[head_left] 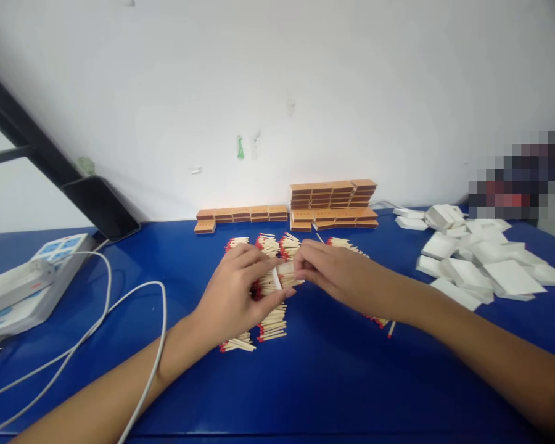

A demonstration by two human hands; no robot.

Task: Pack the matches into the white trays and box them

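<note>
Between the thumb and fingers of my left hand point(240, 287) is a small white tray point(276, 278), held above the matches. My right hand point(324, 265) is at the tray's right side with its fingers pinched together; what they hold, if anything, is hidden. Red-tipped matches point(272, 322) lie in several bunches on the blue table point(324, 376), around and beneath both hands. Behind them, orange matchboxes stand in a low row point(240, 214) and in a taller stack point(333, 197) by the wall.
Many white trays point(481, 259) are heaped on the right. At the left are a power strip point(50, 271) and a dark phone point(102, 206) leaning upright. A white cable point(163, 320) crosses over my left forearm. A blurred patch shows at the far right.
</note>
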